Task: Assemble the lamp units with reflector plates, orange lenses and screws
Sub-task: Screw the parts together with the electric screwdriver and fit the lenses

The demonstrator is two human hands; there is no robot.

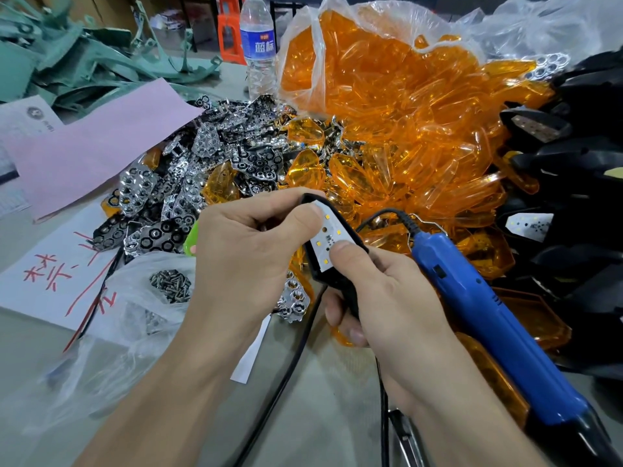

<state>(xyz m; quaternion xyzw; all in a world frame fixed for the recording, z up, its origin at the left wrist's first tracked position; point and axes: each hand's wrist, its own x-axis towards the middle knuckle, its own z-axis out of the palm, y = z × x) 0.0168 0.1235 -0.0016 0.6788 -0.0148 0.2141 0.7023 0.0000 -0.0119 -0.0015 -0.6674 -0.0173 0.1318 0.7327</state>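
While left hand point(242, 254) pinches the lamp unit point(326, 235), paper point(15, 293) bears red handwriting point(37, 275).

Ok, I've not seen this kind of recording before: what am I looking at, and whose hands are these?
There is no machine: a person wears one camera on the head, looking down at their own bare hands. The left hand and right hand both grip a lamp unit, a black housing with a white LED board facing up, thumbs on the board. A blue electric screwdriver lies beside the right hand, unheld. On the table are a heap of orange lenses, shiny reflector plates, a bag of screws, more black housings and a water bottle.
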